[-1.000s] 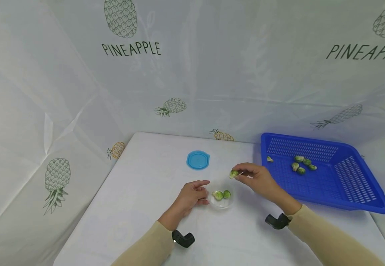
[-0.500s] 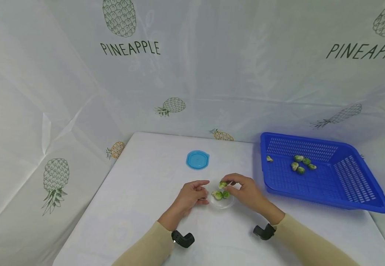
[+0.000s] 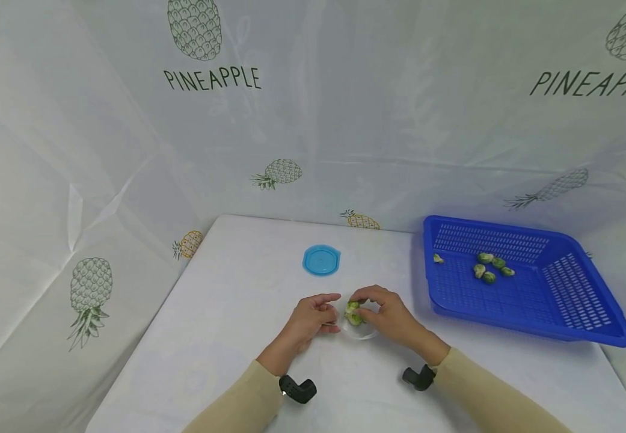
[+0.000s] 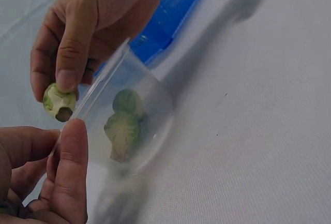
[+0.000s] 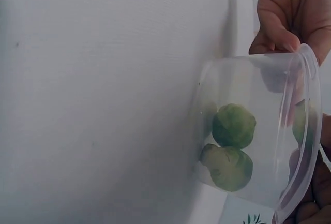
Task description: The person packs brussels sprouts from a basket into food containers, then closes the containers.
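Note:
A clear round plastic container (image 3: 360, 332) stands on the white table, with two Brussels sprouts (image 4: 123, 131) (image 5: 232, 125) lying inside. The left hand (image 3: 307, 322) (image 4: 51, 177) pinches the container's rim at its left side between thumb and fingers. Over the container's mouth, the right hand (image 3: 391, 316) (image 4: 88, 38) holds another sprout (image 4: 58, 102) between thumb and fingers, its cut stem facing down in the left wrist view. In the right wrist view that held sprout is partly seen through the container wall.
A blue basket (image 3: 534, 325) at the right holds several Brussels sprouts (image 3: 479, 270). The round blue lid (image 3: 321, 260) lies flat on the table (image 3: 226, 300) behind the container. A white sheet with pineapple prints hangs behind the table.
The right hand has moved left and down from beside the basket to over the container, carrying its sprout. The left hand has stayed at the rim.

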`<action>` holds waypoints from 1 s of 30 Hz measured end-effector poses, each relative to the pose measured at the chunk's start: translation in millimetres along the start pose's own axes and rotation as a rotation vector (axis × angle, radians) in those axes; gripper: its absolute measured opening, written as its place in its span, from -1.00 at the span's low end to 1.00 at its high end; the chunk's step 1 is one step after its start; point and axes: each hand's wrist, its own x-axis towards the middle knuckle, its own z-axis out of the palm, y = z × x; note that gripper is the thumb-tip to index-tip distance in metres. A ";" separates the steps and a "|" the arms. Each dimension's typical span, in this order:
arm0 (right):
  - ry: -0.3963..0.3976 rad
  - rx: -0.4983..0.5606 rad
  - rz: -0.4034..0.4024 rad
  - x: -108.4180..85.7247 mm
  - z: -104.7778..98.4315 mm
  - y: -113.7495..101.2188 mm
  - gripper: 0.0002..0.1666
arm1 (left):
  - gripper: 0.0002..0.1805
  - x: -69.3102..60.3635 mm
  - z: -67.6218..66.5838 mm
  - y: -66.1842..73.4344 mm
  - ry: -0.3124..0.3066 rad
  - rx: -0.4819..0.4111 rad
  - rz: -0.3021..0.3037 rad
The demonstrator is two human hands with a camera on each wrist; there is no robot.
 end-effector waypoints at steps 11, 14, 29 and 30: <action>-0.013 -0.176 -0.074 3.1 6.7 -4.4 -0.69 | -0.46 -0.1 -0.1 0.8 -0.012 -0.004 0.000; -0.024 -0.202 -0.098 4.0 7.9 -2.6 -0.70 | -0.46 0.1 0.1 0.7 -0.014 -0.009 0.006; 0.023 -0.280 -0.213 3.5 10.2 3.3 -0.78 | -0.46 0.1 0.7 -0.6 -0.004 0.001 0.001; 0.020 -0.276 -0.193 3.1 10.1 2.8 -0.77 | -0.46 0.2 0.5 -0.6 -0.005 0.001 0.002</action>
